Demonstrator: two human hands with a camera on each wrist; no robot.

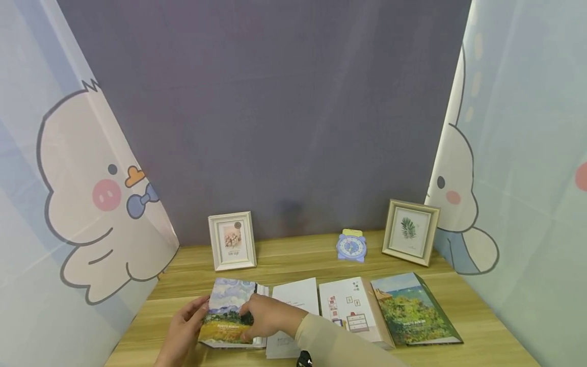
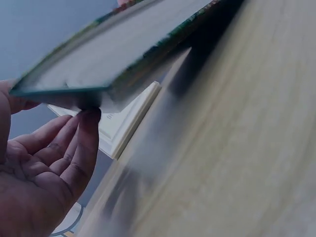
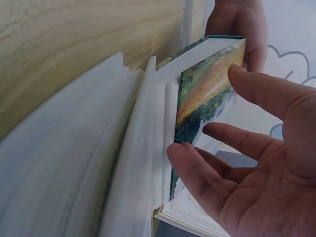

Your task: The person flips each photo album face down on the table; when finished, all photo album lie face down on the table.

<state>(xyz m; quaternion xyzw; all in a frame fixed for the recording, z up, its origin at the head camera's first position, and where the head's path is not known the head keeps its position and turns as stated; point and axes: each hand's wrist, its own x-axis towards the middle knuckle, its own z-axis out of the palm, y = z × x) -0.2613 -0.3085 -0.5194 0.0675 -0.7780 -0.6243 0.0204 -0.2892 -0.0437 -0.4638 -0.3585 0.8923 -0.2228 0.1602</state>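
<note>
A photo album [image 1: 228, 311] with a painted landscape cover lies at the left end of a row on the wooden table. My left hand [image 1: 183, 326] grips its left edge; the left wrist view shows fingertips under the corner of the album [image 2: 133, 49], with that corner raised off the table. Over the right part of the cover is my right hand [image 1: 266, 316], its fingers loosely spread. In the right wrist view those fingers [image 3: 217, 143] are at the painted cover [image 3: 207, 94]. A white layered edge [image 1: 261, 316] shows along the album's right side.
To the right lie a white-covered book [image 1: 293, 295], an album with a furniture drawing [image 1: 348, 306] and a green landscape album [image 1: 412, 311]. Behind stand two picture frames [image 1: 232, 240] [image 1: 410, 232] and a blue clock-shaped item [image 1: 351, 246]. A grey curtain [image 1: 284, 117] hangs at the back.
</note>
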